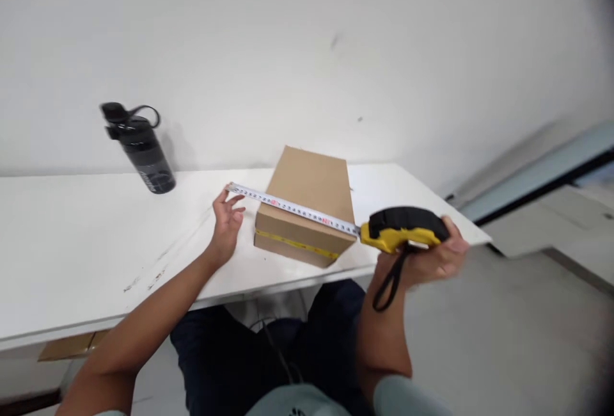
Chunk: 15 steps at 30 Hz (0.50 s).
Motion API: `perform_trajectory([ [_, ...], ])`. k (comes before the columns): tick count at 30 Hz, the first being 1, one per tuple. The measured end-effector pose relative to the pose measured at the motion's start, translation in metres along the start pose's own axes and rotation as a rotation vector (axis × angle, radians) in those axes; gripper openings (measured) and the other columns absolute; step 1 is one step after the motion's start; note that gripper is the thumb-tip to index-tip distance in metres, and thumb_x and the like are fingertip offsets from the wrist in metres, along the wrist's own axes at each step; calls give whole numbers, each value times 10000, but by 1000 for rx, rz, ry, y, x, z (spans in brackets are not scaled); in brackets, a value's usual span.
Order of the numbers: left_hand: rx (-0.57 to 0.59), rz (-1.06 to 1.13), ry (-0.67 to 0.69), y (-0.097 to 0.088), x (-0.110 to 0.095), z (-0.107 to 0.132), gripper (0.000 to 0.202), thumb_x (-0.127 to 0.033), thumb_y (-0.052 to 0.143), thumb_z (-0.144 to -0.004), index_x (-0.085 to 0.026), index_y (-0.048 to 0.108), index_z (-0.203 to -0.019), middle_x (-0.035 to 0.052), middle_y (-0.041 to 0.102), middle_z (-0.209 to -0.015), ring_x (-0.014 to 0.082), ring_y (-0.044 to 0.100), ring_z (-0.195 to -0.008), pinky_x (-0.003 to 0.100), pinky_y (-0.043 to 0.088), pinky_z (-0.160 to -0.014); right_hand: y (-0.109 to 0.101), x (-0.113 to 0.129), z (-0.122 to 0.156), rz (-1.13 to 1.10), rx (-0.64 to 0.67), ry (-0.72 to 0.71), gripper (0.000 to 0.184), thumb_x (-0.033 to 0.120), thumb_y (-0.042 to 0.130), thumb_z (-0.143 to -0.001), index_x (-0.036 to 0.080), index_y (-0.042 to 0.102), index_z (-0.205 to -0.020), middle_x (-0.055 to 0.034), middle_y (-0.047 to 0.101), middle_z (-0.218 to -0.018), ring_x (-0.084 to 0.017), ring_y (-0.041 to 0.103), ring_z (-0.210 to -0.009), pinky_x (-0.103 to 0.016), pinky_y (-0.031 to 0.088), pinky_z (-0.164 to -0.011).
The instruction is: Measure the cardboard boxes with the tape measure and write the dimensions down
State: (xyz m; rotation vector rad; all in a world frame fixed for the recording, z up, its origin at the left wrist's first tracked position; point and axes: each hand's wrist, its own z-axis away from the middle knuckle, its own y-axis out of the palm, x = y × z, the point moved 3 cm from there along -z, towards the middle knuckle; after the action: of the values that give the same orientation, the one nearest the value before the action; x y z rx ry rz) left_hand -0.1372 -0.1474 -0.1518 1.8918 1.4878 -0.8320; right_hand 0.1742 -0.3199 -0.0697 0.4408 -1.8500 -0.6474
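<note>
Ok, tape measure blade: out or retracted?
Out: the blade runs from the case in the right hand, over the box, to the left hand, printed scale showing.

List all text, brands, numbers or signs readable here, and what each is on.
None reads with certainty.
Blade of the tape measure: black and red markings, too small and blurred.
Bottle: pale lettering, too blurred.
Yellow strip on the box: dark marks, too small.
Shirt: dark print, cut off by the picture's edge.
</note>
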Motion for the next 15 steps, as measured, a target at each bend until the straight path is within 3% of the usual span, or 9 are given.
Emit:
perform_trajectory([
  [2,16,10,35,-1,6,-7,723,-736,659,-976,-382,386,-1544,148,338,-1731,297,604,-1357,444,629,-962,-2,-6,-4,0,-8,-46,595,761,584,-836,191,687,-974,-30,669,-885,-202,709,-843,-503,665,-954],
  [7,67,-17,56,-3,12,-9,752,-748,687,-955,-446,357,-1560,120,309,-1761,310,601,-1382,457,633,-962,-3,-17,-8,-82,86,-161,527,711,591,-914,198,696,-971,-13,639,-866,-187,709,-825,-415,652,-857],
  [11,138,-34,130,6,2,2,877,-716,766,-920,-459,271,-1597,155,236,-1811,331,540,-1484,507,604,-1047,-1,-9,0,-80,109,-124,503,662,572,-977,182,715,-1027,-36,686,-926,-185,717,-853,-427,637,-936],
  [15,252,-22,144,20,-6,13,925,-675,789,-931,-447,219,-1623,199,154,-1837,326,498,-1538,534,581,-1096,-2,-2,4,-7,175,-115,538,714,562,-980,209,734,-1053,-31,716,-1017,-200,731,-937,-459,626,-998],
])
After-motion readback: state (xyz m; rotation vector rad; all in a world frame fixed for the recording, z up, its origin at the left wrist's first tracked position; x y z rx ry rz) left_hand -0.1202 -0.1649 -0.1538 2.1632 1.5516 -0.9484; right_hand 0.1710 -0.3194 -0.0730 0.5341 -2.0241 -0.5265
